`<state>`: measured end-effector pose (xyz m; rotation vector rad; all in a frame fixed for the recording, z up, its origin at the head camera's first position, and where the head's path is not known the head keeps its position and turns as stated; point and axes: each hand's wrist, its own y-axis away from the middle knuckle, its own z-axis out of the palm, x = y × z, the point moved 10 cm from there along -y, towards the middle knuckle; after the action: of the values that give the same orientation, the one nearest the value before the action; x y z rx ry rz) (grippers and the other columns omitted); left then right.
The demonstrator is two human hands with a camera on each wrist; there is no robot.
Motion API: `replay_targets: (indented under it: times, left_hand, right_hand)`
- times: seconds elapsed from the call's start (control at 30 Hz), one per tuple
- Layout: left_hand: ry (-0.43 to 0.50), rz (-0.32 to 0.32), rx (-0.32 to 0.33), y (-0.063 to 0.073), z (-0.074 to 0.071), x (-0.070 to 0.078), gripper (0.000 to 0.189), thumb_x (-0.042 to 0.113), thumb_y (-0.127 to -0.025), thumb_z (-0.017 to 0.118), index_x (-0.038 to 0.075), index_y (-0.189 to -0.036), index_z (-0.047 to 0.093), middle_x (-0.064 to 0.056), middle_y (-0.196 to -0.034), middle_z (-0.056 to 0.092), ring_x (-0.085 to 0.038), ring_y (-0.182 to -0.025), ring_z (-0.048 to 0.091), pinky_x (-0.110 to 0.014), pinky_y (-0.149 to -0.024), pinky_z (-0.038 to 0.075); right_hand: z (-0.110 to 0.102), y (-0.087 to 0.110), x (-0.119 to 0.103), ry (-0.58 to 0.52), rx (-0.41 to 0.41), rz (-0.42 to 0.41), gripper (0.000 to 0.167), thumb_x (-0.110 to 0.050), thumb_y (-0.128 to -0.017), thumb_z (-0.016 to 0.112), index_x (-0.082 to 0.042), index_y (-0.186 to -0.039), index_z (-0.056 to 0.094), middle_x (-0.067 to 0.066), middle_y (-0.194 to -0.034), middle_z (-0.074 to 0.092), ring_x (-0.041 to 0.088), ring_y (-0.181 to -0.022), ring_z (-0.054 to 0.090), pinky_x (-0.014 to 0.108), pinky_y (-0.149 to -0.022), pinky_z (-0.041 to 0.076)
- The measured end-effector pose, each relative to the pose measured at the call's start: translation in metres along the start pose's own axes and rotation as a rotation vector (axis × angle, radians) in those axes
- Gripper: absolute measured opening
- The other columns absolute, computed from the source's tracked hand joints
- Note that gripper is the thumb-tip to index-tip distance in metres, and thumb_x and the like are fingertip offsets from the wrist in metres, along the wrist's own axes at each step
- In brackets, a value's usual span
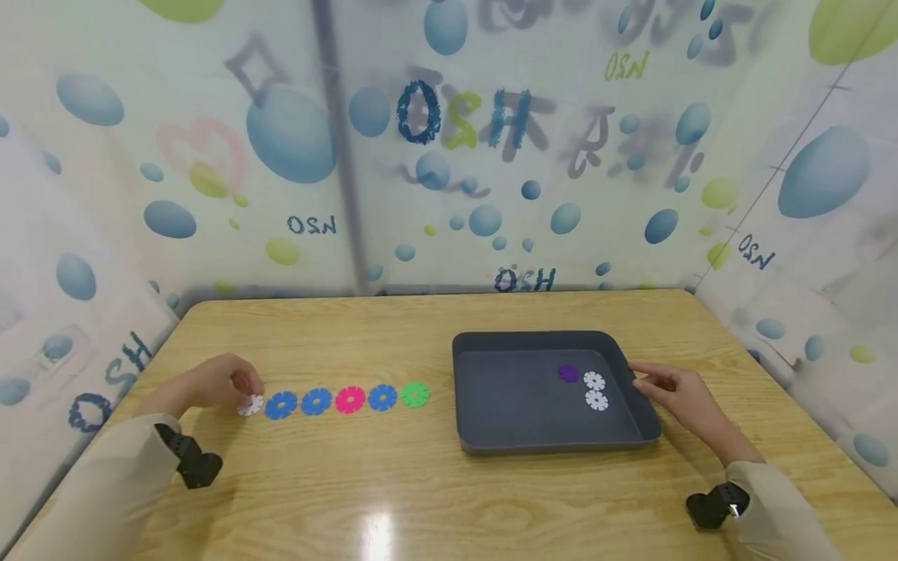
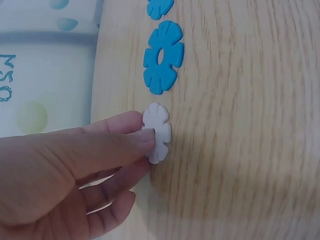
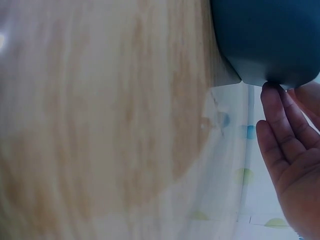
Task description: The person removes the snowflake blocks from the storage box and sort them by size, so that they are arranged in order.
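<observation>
At the left end of a row of flower-shaped plastic discs, my left hand (image 1: 223,380) pinches a white disc (image 2: 158,134) between thumb and fingers, close over the table. Beside it lies a blue disc (image 1: 281,405), followed by another blue disc (image 1: 316,402), a pink disc (image 1: 350,400), a third blue disc (image 1: 383,397) and a green disc (image 1: 415,394). My right hand (image 1: 679,396) touches the right side of a dark grey tray (image 1: 505,449), its fingers (image 3: 280,115) fairly straight against the outer wall. Part of the thumb is hidden in the right wrist view.
Inside the tray, toward its right side, lie a purple disc (image 1: 568,373) and two white discs (image 1: 595,390). The wooden table (image 1: 316,483) meets a patterned curtain (image 1: 435,195) at the back, and similar patterned walls flank both sides.
</observation>
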<state>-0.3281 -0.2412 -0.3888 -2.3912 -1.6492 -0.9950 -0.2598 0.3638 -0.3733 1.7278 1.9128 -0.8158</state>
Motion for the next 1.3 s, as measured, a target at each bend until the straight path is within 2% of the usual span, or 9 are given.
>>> replay_targets:
  times: [0.37, 0.43, 0.53, 0.67, 0.9, 1.13, 1.3]
  left_hand:
    - [0.005, -0.011, 0.014, 0.0, -0.002, -0.001, 0.01, -0.002, -0.076, 0.066, 0.003, -0.084, 0.063, -0.004, -0.081, 0.058, -0.02, -0.075, 0.052, -0.033, -0.064, 0.044]
    - [-0.008, 0.012, 0.032, 0.0, -0.005, 0.002, 0.011, -0.001, -0.075, 0.067, 0.004, -0.084, 0.063, -0.005, -0.083, 0.059, -0.021, -0.077, 0.054, -0.034, -0.064, 0.045]
    - [-0.021, 0.063, 0.059, 0.001, -0.011, 0.013, 0.012, -0.001, -0.076, 0.068, 0.002, -0.086, 0.063, -0.009, -0.085, 0.06, -0.024, -0.079, 0.056, -0.036, -0.065, 0.047]
    - [-0.025, 0.133, 0.092, -0.001, -0.018, 0.037, 0.013, -0.001, -0.078, 0.066, -0.001, -0.09, 0.062, -0.013, -0.087, 0.06, -0.027, -0.081, 0.058, -0.038, -0.066, 0.049]
    - [-0.046, 0.234, 0.143, -0.014, -0.019, 0.09, 0.012, -0.001, -0.081, 0.065, 0.001, -0.093, 0.062, -0.009, -0.088, 0.061, -0.026, -0.084, 0.058, -0.038, -0.07, 0.049]
    - [-0.027, 0.323, 0.143, -0.029, -0.01, 0.146, 0.012, 0.001, -0.082, 0.064, 0.006, -0.093, 0.061, -0.005, -0.085, 0.058, -0.024, -0.084, 0.058, -0.036, -0.071, 0.049]
    - [-0.049, 0.397, 0.123, -0.046, 0.004, 0.185, 0.013, 0.002, -0.082, 0.064, 0.008, -0.093, 0.062, -0.003, -0.085, 0.059, -0.022, -0.084, 0.059, -0.036, -0.074, 0.049]
  right_hand:
    - [-0.002, 0.0, -0.001, 0.01, 0.005, 0.006, 0.043, -0.023, -0.089, 0.06, 0.003, -0.123, 0.054, 0.013, -0.091, 0.065, 0.009, -0.072, 0.056, 0.024, -0.055, 0.043]
    - [-0.002, 0.0, -0.001, 0.008, 0.005, 0.008, 0.043, -0.023, -0.089, 0.06, 0.004, -0.123, 0.054, 0.013, -0.091, 0.065, 0.01, -0.072, 0.056, 0.024, -0.055, 0.043]
    - [-0.002, 0.0, -0.001, 0.005, 0.005, 0.008, 0.043, -0.022, -0.089, 0.06, 0.004, -0.123, 0.054, 0.014, -0.092, 0.065, 0.01, -0.072, 0.056, 0.024, -0.055, 0.043]
    - [-0.002, 0.0, -0.001, 0.002, 0.007, 0.0, 0.042, -0.021, -0.089, 0.06, 0.004, -0.123, 0.055, 0.015, -0.093, 0.065, 0.009, -0.072, 0.056, 0.024, -0.056, 0.045]
    - [-0.002, 0.0, -0.001, -0.002, 0.012, -0.012, 0.041, -0.019, -0.089, 0.06, 0.005, -0.122, 0.055, 0.015, -0.092, 0.065, 0.008, -0.071, 0.056, 0.024, -0.055, 0.044]
    - [-0.001, -0.001, -0.001, -0.004, 0.008, -0.004, 0.041, -0.02, -0.089, 0.06, 0.004, -0.122, 0.055, 0.015, -0.092, 0.065, 0.009, -0.072, 0.055, 0.024, -0.055, 0.043]
    - [-0.001, 0.0, -0.001, -0.008, 0.006, -0.004, 0.041, -0.019, -0.09, 0.06, 0.005, -0.123, 0.055, 0.015, -0.092, 0.065, 0.009, -0.072, 0.055, 0.024, -0.056, 0.043]
